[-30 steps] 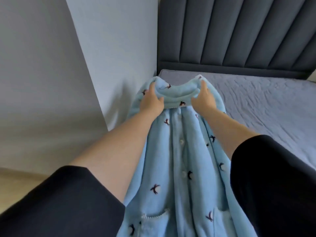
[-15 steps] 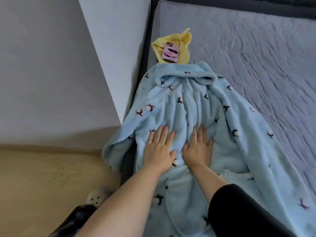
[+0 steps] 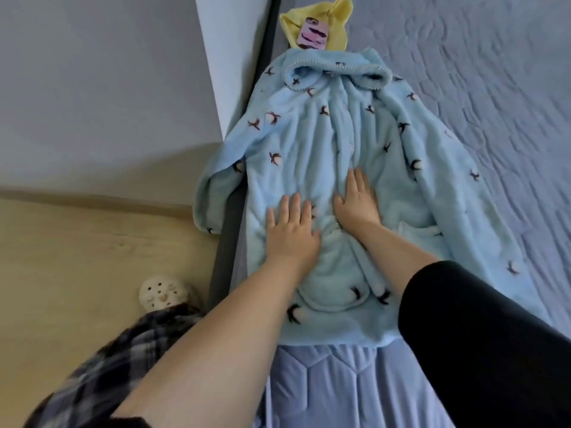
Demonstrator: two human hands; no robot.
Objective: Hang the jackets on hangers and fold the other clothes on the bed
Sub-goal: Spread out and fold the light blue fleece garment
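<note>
A light blue fleece robe (image 3: pixel 340 125) with small dark bird prints lies front up along the left edge of the bed (image 3: pixel 494 72), collar away from me. Its left sleeve (image 3: pixel 213 193) hangs over the bed's side. My left hand (image 3: pixel 290 230) presses flat on the robe's middle with fingers straight. Just to its right, my right hand (image 3: pixel 355 202) also lies flat on the fabric, fingers pointing toward the collar. Neither hand holds anything.
A yellow garment (image 3: pixel 335 29) with a pink phone (image 3: pixel 312 37) on it lies beyond the collar. A grey wall (image 3: pixel 92 88) and wooden floor (image 3: pixel 77 257) are at left. A white perforated slipper (image 3: pixel 162 293) and plaid trouser leg (image 3: pixel 108 366) show below.
One second ago both hands gripped the robe's collar and held it up. The robe now lies on the bed, and both hands have slid down its front toward me, pressing flat.
</note>
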